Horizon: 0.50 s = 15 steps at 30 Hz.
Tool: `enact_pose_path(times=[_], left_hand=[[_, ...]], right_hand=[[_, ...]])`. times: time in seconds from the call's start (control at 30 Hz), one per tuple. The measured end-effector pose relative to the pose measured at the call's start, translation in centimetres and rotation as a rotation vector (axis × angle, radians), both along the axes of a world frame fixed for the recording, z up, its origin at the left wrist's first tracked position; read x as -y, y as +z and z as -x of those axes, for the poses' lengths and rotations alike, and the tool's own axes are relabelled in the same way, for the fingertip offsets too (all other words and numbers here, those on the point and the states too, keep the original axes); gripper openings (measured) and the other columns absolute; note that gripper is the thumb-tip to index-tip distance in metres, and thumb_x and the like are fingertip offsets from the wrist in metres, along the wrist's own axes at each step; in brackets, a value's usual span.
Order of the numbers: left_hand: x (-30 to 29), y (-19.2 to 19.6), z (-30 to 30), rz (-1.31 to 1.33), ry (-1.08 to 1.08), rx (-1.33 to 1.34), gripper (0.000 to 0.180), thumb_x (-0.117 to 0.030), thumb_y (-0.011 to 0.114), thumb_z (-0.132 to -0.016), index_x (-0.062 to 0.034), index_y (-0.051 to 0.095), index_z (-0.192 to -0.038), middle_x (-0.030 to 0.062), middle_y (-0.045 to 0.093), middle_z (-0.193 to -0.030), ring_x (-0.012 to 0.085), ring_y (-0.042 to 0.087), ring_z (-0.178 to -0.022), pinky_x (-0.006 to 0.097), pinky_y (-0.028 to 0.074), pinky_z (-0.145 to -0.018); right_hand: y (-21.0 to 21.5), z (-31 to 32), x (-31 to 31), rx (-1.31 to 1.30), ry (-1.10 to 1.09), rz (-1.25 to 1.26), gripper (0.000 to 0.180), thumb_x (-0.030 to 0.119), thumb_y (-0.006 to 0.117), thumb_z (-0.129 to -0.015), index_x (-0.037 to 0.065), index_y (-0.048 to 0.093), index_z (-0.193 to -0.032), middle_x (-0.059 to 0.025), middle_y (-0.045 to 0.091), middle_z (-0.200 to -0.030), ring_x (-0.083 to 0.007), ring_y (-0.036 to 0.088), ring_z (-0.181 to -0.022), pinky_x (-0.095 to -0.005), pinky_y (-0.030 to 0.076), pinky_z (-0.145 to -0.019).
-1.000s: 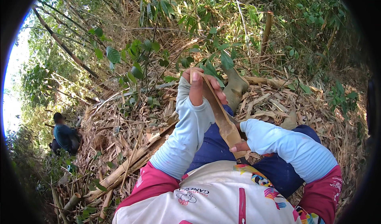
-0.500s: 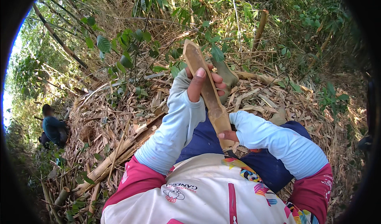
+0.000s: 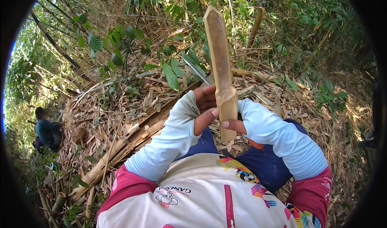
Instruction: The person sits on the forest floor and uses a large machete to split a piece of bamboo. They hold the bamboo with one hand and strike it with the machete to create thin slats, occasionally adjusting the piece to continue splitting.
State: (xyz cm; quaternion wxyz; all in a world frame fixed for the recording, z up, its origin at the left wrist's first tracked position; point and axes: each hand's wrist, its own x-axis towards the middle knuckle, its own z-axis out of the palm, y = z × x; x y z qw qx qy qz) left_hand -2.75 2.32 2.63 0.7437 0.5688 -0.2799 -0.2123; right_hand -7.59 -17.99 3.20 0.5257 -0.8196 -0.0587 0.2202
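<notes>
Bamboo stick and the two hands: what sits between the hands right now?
In the head view, only the bamboo stick stands between the left hand and right hand; both grip its lower end.

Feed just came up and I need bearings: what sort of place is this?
Outdoors, probably a bamboo thicket: dry husks and leaf litter cover the ground, green foliage grows around, and both hands hold a cut bamboo piece.

The bamboo piece (image 3: 221, 70) is long, flat and light brown. It stands almost straight up, with a thick bump low down.
</notes>
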Motion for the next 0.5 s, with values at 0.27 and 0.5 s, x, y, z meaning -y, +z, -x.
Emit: enact_pose_path(times=[0.27,0.5], left_hand=[[0.6,-1.2,-0.1,-0.036,0.014,-0.018,0.062,-0.005,0.066,-0.086,0.0034,0.036,-0.14,0.0138,0.058,-0.126,0.0212,0.058,-0.114,0.035,0.044,-0.101],[0.9,-0.8,-0.2,0.093,0.106,-0.119,0.067,-0.003,0.068,-0.083,0.0049,0.035,-0.14,0.0144,0.058,-0.126,0.0211,0.058,-0.114,0.035,0.045,-0.101]], right_hand=[[0.0,0.3,0.5,0.011,0.013,0.011,0.054,0.048,0.066,-0.085,0.001,0.064,-0.113,-0.0176,0.069,-0.099,-0.0263,0.066,-0.092,-0.0357,0.049,-0.084],[-0.4,0.2,0.9,0.111,0.003,0.051,0.065,0.05,0.072,-0.078,-0.002,0.06,-0.117,-0.0183,0.067,-0.094,-0.0264,0.066,-0.087,-0.0369,0.05,-0.079]])
